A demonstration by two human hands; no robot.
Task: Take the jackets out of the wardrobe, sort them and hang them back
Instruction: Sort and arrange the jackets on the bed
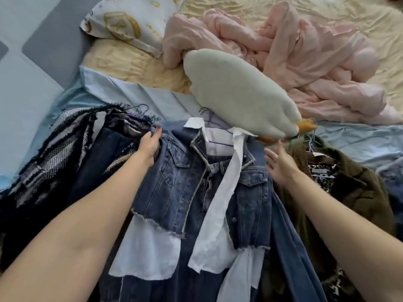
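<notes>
The left hand (150,144) has its fingertips tucked out of sight into the shoulder of the cropped blue denim jacket with white shirt panels (187,182). The fringed black-and-white tweed jacket (50,153) runs off the frame's left edge. The white plush goose toy (235,92) covers the hanger hooks near the bed's middle, and its head is half hidden.

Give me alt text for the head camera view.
Left hand grips the shoulder of a denim jacket on a bed, right hand open above a brown jacket. A plush goose lies beyond.

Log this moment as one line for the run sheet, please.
stage: sorting on bed | left hand: grips denim jacket shoulder | right hand: open, reaching toward plush goose | brown jacket: untouched
</notes>
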